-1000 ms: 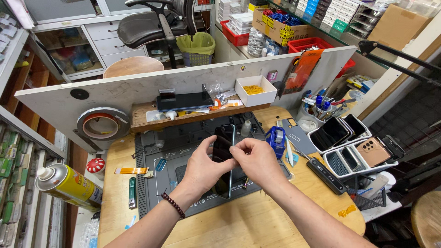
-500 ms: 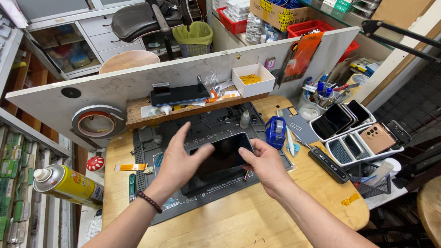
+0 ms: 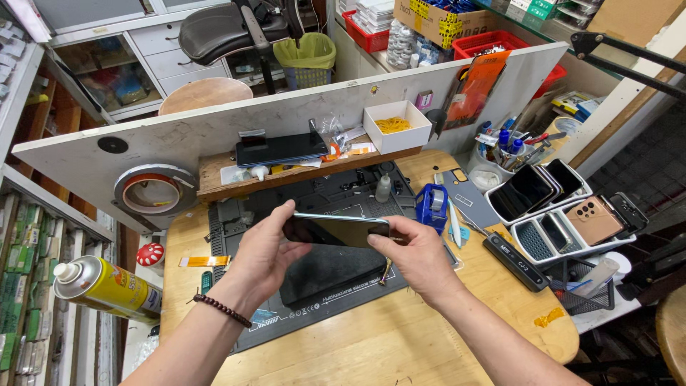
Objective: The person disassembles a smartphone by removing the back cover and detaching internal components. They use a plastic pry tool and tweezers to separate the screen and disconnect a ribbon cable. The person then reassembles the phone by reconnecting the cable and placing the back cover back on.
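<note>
My left hand (image 3: pixel 263 256) and my right hand (image 3: pixel 414 256) hold a dark smartphone (image 3: pixel 336 230) between them, one hand at each end. The phone lies lengthwise, tilted so its thin metal edge faces up, a little above a dark repair mat (image 3: pixel 314 304) on the wooden bench. A beaded bracelet (image 3: pixel 223 310) sits on my left wrist. Under the phone a black rectangular pad (image 3: pixel 330 269) rests on the mat.
A yellow spray can (image 3: pixel 107 289) lies at the left edge. A white rack with several phones (image 3: pixel 564 207) stands at the right, a blue tape dispenser (image 3: pixel 431 204) beside my right hand. A white back panel (image 3: pixel 286 118) carries a shelf, a tape roll (image 3: pixel 151 191) and another phone (image 3: pixel 280 149).
The phone went from upright a second ago to flat over the mat, and now is raised again, held lengthwise and tilted edge-up between both hands.
</note>
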{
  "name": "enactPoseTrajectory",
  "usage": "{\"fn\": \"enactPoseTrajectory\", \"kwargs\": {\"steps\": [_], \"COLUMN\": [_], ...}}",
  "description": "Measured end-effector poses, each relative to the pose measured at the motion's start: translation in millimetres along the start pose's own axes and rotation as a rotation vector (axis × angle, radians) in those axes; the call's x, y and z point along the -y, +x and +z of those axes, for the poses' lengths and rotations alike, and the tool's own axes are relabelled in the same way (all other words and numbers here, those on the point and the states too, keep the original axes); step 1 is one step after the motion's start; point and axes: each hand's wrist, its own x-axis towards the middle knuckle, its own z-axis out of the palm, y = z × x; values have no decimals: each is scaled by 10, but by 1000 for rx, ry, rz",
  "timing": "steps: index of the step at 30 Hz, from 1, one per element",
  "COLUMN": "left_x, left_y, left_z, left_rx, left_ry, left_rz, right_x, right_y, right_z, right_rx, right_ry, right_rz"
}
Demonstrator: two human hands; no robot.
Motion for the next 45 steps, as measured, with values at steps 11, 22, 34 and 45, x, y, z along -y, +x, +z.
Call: {"fn": "enactPoseTrajectory", "kwargs": {"steps": [11,22,34,45], "left_x": [-71,314,478,488], "left_y": [120,164,349,567], "left_z": [-6,13,-52,-126], "left_rx": [-161,-160,-269,-254], "left_ry": [228,427,447,354], "left_rz": [281,222,142,134], "right_x": [147,-81,-570,-297], "right_y": [-80,-62,793,1251], "right_z": [227,8,-237,93], "right_rx": [19,75,-61,54], "right_ry": [-491,-513,-1025,-1105], "right_rz": [4,229,418,685]}}
